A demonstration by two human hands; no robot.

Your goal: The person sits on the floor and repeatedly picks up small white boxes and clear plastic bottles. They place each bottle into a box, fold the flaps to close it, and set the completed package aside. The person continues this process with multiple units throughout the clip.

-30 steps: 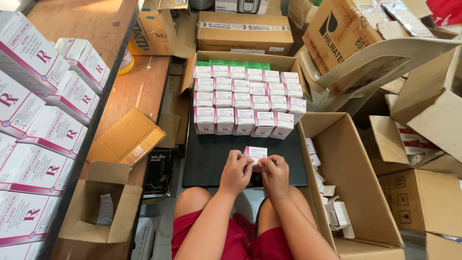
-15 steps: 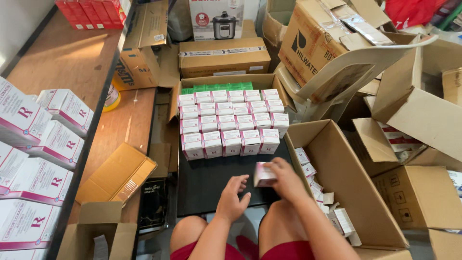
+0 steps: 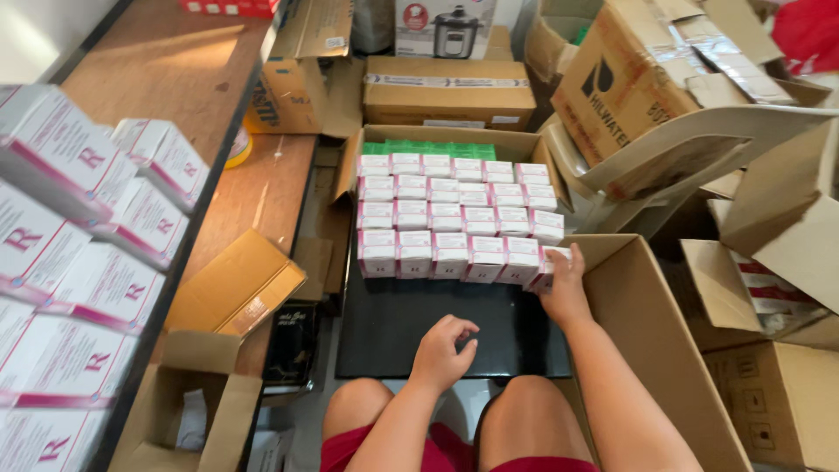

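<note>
The small boxes (image 3: 454,218) at twelve o'clock are white with pink bands along their lower faces; the box (image 3: 549,267) under the right hand (image 3: 564,293) has the same white and pink. Behind them, a strip of green (image 3: 428,148) shows. They stand on a black board (image 3: 437,319). The cartons (image 3: 664,350) at three o'clock and one o'clock are plain brown cardboard, one with a black drop mark. At nine o'clock the bigger boxes (image 3: 65,262) are white with magenta stripes and magenta letters. The shelf (image 3: 166,61) at eleven o'clock is reddish-brown wood. The shorts (image 3: 454,459) at six o'clock are red. The left hand (image 3: 446,350) hovers over the black.
</note>
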